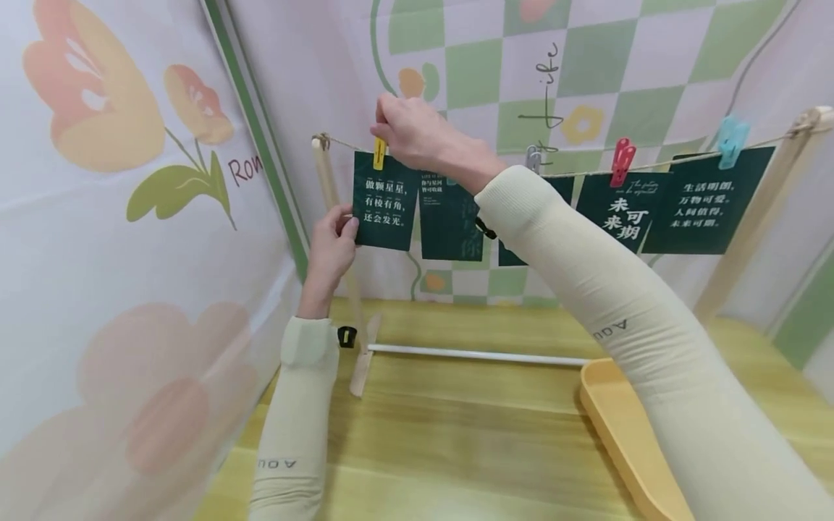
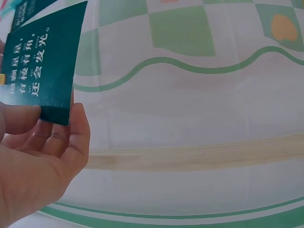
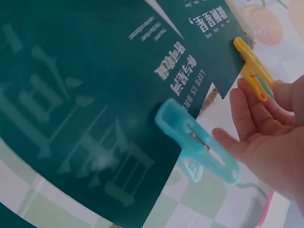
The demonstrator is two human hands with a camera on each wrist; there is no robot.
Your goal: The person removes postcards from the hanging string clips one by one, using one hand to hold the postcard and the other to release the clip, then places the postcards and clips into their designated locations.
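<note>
A dark green card (image 1: 384,206) with white lettering hangs at the left end of a twine line (image 1: 580,174). My left hand (image 1: 331,244) pinches its left edge between thumb and fingers, as the left wrist view shows with the card (image 2: 52,61) bent slightly. At the card's top edge, my right hand (image 1: 423,134) pinches a yellow clothespin (image 3: 254,69) by its handles, its tip over the card. Beside it a second green card (image 3: 95,95) hangs from a light blue clothespin (image 3: 197,140), close to my right fingers.
More green cards hang to the right under a grey clothespin (image 1: 533,158), a red clothespin (image 1: 622,161) and a blue clothespin (image 1: 733,141). Wooden posts (image 1: 749,210) hold the line. A white rod (image 1: 478,354) and an orange tray (image 1: 625,434) are on the wooden table (image 1: 456,441).
</note>
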